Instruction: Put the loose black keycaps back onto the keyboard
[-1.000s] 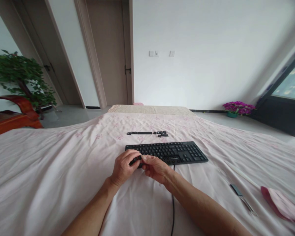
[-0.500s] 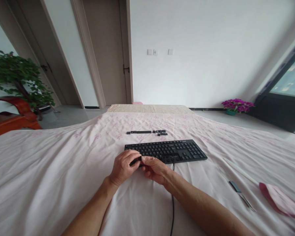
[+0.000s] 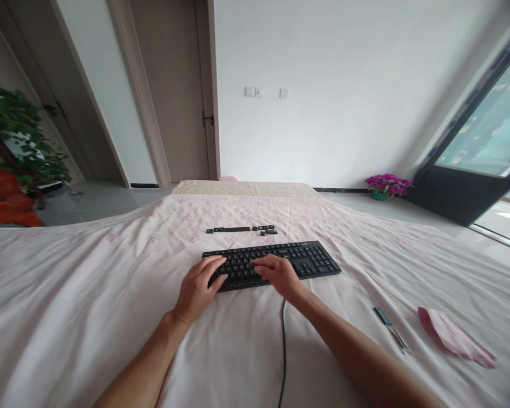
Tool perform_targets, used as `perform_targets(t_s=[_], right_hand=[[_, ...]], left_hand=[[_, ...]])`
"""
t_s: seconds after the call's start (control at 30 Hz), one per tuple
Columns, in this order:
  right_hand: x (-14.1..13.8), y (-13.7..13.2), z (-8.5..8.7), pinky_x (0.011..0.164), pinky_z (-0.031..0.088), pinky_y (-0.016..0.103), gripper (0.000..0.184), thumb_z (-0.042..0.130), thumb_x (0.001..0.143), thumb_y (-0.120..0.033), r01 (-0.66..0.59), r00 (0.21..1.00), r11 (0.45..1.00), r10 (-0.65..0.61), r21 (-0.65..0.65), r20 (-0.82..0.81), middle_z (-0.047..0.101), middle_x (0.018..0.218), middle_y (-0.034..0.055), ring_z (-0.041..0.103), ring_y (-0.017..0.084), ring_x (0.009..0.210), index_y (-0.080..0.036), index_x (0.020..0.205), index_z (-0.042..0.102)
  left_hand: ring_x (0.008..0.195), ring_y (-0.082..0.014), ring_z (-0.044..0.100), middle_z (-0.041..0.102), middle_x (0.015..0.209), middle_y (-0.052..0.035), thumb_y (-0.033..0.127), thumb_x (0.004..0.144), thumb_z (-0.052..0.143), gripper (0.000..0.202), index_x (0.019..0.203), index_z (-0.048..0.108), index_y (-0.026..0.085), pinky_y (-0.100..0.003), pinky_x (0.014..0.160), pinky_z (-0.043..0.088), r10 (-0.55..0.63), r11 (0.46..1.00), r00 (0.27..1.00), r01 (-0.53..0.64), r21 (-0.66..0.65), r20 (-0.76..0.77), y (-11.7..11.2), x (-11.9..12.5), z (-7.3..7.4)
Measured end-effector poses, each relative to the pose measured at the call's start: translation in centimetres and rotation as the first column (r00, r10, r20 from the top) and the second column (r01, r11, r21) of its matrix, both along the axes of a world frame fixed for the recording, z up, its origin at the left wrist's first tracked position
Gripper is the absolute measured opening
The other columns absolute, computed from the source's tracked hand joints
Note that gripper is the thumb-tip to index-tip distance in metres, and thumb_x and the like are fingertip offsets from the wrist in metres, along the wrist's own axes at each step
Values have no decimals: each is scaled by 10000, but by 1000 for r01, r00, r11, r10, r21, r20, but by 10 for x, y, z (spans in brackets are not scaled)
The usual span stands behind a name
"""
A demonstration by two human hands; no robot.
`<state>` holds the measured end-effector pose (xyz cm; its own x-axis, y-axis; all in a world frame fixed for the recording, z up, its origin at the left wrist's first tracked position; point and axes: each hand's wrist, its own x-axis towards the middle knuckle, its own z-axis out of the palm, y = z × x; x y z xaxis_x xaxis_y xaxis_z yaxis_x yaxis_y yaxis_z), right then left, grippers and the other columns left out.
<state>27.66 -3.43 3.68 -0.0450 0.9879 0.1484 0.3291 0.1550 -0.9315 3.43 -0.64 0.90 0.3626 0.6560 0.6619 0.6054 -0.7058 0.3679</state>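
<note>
A black keyboard (image 3: 323, 259) lies on the cloth, its cord (image 3: 284, 345) running toward me. My left hand (image 3: 199, 283) rests on the keyboard's left end, thumb and fingers apart over the keys. Above the middle keys, my right hand (image 3: 280, 275) is closed with thumb and index finger together; whatever may be between them is too small to make out. Beyond the keyboard lie loose keycaps: a long space bar (image 3: 237, 229), a wider key (image 3: 271, 232) and several small keycaps (image 3: 263, 228) in a rough row.
A pale pink floral cloth (image 3: 110, 294) covers the surface in folds. To the right lie tweezers (image 3: 399, 338) with a dark grey piece (image 3: 382, 315) at one end, and a pink cloth item (image 3: 454, 337). Purple flowers (image 3: 389, 184) stand on the floor beyond.
My hands have moved apart; the right went up and over the middle keys, while the left stayed at the left end and its fingers spread. The view has turned slightly right.
</note>
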Motion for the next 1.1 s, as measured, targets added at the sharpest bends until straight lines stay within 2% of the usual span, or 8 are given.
perform_targets(t_s=[0.07,0.13,0.2,0.3,0.47,0.57,1.1], right_hand=[[26,2,-1,702,424,261,208,620,786,-337,57,954,986,-101,160,284,623,817,11,581,142,746,-262,939,739],[45,1,-3,739,414,259,209,587,822,-321,75,853,969,-184,235,489,629,859,9,590,153,807,-294,973,729],[55,-2,-5,732,404,251,214,561,850,-321,58,748,964,-215,261,627,630,884,9,588,156,834,-310,994,719],[54,-6,-7,708,382,239,217,532,879,-323,-8,634,961,-209,276,745,620,889,11,571,149,833,-314,1010,706],[45,-7,-4,679,311,256,202,513,902,-320,-87,483,954,-213,288,849,590,820,12,526,137,763,-288,975,699],[44,-7,-1,669,272,270,203,499,914,-326,-126,423,953,-201,277,884,579,794,11,505,142,759,-267,912,693],[39,-5,3,668,228,294,140,526,907,-280,-207,327,946,-174,250,929,598,801,9,515,149,769,-242,862,654]], left_hand=[[1089,-206,573,602,1176,-51,273,876,495,314,1184,556,264,-382,966,467,83,996,996,-82,-41,31,7,-3,-7],[1082,-209,571,605,1149,-52,264,870,490,295,1152,574,252,-385,963,466,147,987,988,-142,-76,57,14,-6,-13],[1082,-211,566,602,1138,-55,263,868,483,283,1132,584,241,-388,971,457,181,980,980,-174,-95,77,18,-8,-17],[1088,-208,558,595,1143,-59,261,870,474,276,1120,589,231,-384,983,445,192,977,978,-184,-109,76,20,-9,-20],[1095,-213,550,588,1146,-66,256,870,475,276,1117,596,232,-394,975,449,197,975,978,-188,-118,69,21,-10,-24],[1091,-213,550,584,1151,-64,250,868,478,275,1115,599,235,-399,969,453,194,975,979,-184,-125,68,21,-11,-25],[1078,-211,558,590,1137,-58,253,867,480,249,1074,618,238,-389,960,459,183,977,981,-174,-123,66,21,-11,-24]])
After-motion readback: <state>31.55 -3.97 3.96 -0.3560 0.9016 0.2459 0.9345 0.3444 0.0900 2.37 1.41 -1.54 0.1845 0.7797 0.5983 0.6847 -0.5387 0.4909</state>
